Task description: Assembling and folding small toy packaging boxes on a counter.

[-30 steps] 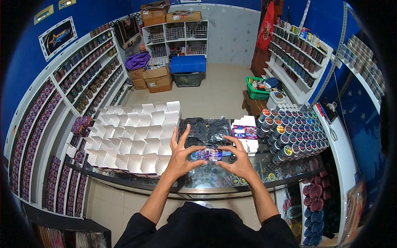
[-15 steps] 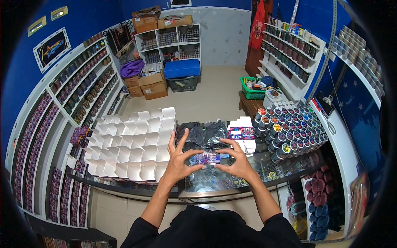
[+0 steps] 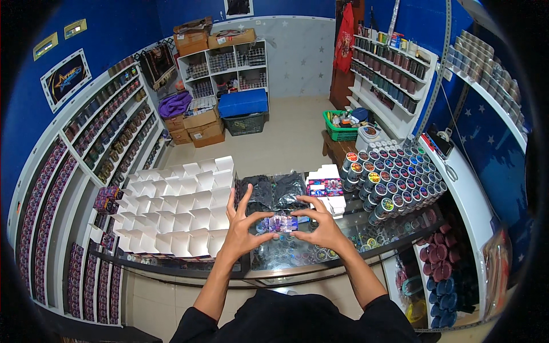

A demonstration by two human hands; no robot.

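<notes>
Over the glass counter [image 3: 274, 260], a small purple printed rectangle [image 3: 283, 223] is held up between both my hands; I cannot tell whether it is a card or a thin box. My left hand [image 3: 242, 231] pinches its left end between thumb and forefinger, its other fingers raised. On the right end, my right hand [image 3: 323, 230] grips it the same way. Just beyond lie black plastic packets [image 3: 260, 191]. Left of my hands stand rows of open white boxes [image 3: 177, 208]. Beyond my right hand is a stack of white cartons with a purple-and-red printed one [image 3: 324, 187].
Stacked round-lidded jars [image 3: 389, 177] crowd the counter's right end. A green basket [image 3: 341, 132] sits on a bench behind them. Shelves of spools [image 3: 117, 123] line the left wall. A blue box [image 3: 243, 103] rests on a dark crate at the back.
The whole view has shifted slightly, with the room's things appearing a little further left. Both hands keep their pinch on the purple rectangle, which sits slightly left of before in the picture.
</notes>
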